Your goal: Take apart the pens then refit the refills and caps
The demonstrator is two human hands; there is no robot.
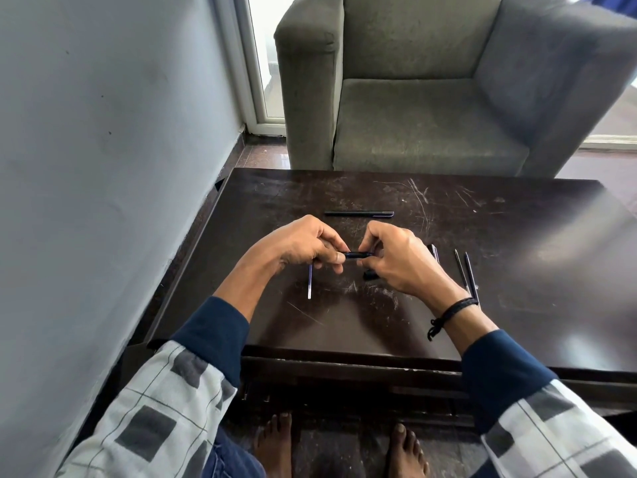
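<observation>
Left hand (303,248): thumb and fingers curled, pinching the left end of a short dark pen barrel (356,254). Right hand (400,262): fingers curled the same way, pinching the barrel's right end. The barrel is horizontal, held above the dark scratched table (517,236). Only its middle stretch shows between the two sets of fingertips; both ends are hidden inside the grips.

Refill (310,281): thin, bluish, pale at the near tip. It sits lower left of the barrel and runs toward the person from under the left hand. Cannot tell whether that hand holds its upper end or it lies loose on the table.

Small dark cap (370,274): just below the barrel, on the table, partly hidden by the right hand.

Capped pen (358,213): beyond the barrel and roughly parallel to it, lying on the table apart from both hands.

Right of the barrel, past the right hand: a dark part with a purple edge (435,251), mostly hidden. Farther right, two thin pen parts (461,270) lie side by side, close together; too thin to tell refill from barrel.

Black cord bracelet (451,310) on the right wrist. Grey armchair (413,115) well beyond the barrel, past the table's far edge.
</observation>
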